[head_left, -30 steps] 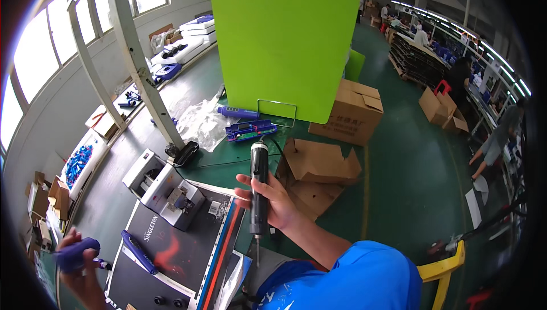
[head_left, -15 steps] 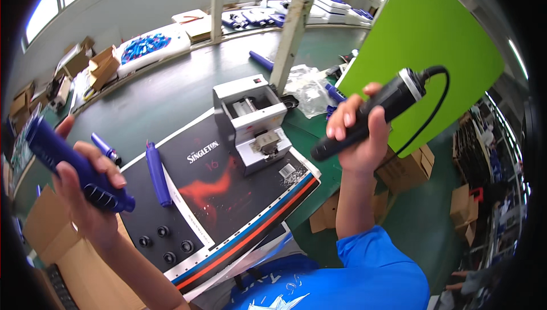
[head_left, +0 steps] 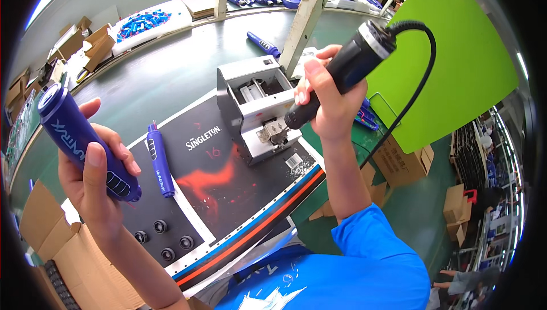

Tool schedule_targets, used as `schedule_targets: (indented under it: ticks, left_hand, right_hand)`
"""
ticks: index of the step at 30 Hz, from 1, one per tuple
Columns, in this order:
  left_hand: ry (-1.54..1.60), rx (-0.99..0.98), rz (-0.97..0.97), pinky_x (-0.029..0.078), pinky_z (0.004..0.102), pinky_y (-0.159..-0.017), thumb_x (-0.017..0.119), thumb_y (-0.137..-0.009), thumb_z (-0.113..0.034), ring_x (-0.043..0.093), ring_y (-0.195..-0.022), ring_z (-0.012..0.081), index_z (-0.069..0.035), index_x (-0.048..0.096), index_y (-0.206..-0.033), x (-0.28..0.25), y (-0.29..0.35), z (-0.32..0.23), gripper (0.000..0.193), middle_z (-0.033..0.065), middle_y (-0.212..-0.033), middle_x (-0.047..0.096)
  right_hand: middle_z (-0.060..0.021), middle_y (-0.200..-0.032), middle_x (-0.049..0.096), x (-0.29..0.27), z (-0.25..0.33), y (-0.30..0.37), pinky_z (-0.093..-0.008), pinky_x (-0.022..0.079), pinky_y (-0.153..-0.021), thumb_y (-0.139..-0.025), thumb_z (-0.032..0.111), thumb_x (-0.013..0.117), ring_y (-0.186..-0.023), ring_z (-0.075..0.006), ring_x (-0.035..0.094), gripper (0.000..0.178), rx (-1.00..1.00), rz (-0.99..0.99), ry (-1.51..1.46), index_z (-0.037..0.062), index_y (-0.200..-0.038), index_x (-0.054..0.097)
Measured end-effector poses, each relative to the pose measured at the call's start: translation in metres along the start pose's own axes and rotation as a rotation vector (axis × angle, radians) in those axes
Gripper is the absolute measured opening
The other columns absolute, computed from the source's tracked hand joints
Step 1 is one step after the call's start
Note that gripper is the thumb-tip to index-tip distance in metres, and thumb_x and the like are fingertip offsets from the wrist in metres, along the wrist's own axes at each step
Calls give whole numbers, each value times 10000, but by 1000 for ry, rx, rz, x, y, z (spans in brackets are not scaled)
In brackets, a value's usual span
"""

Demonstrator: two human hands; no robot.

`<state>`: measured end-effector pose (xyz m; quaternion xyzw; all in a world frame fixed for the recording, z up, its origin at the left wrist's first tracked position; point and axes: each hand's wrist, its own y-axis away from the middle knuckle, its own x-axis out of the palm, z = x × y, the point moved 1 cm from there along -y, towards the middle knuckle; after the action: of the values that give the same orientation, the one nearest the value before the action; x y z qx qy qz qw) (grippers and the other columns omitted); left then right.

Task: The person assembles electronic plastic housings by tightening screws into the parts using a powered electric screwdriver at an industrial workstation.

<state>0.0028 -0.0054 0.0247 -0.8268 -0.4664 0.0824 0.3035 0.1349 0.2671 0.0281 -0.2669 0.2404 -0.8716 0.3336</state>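
Observation:
My left hand point(head_left: 91, 196) is closed around a dark blue cylindrical housing point(head_left: 73, 130) with an open round upper end and slots near its lower end. Fingers of my right hand point(head_left: 336, 105) wrap a black corded electric screwdriver point(head_left: 359, 56), tilted nose down to the left. Its nose is over the front of a grey-white screw feeder point(head_left: 265, 110), by a small metal block point(head_left: 270, 132); whether the bit touches it I cannot tell. Between my left hand and the feeder, a similar blue housing point(head_left: 161, 164) lies on a black printed mat point(head_left: 199, 196).
Several black rings point(head_left: 160, 227) sit on the mat's near left. A cardboard box point(head_left: 85, 258) stands at lower left. The screwdriver's cord point(head_left: 424, 82) loops down on the right, before a green panel point(head_left: 450, 65). Behind the feeder rises a metal post point(head_left: 307, 19); another blue housing point(head_left: 263, 44) lies nearby.
My right hand has brought the screwdriver left and up, its nose now at the feeder's front. The blue housing in my left hand has tipped more upright, its open end turned into view.

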Motion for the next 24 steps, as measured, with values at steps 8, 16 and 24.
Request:
schedule_targets:
  ticks: [8,16,24]
  left_hand:
    - [-9,-29,52,482,221,-543,576,-946,-226,554,-581,108,79,463,-1266,8,1,10,456,90,-762,571]
    - [-16,-55,54,479,223,-555,564,-954,-208,560,-590,104,83,460,-1269,14,3,10,441,79,-759,572]
    - [508,-286,55,538,321,-588,382,-1010,-388,611,-629,195,86,379,-1330,36,1,12,572,107,-790,557]
  right_hand:
    - [-46,-645,524,-1,-20,9,-278,451,-452,-804,-30,622,-455,-119,516,267,48,-9,123,-14,-1035,489]
    - [-58,-664,536,-7,-7,31,-290,454,-463,-791,-61,593,-467,-128,520,218,70,-28,184,2,-965,478]
    - [-36,-670,498,-18,38,47,-296,445,-457,-834,-27,598,-462,-127,489,264,103,-130,-284,76,-1050,484]
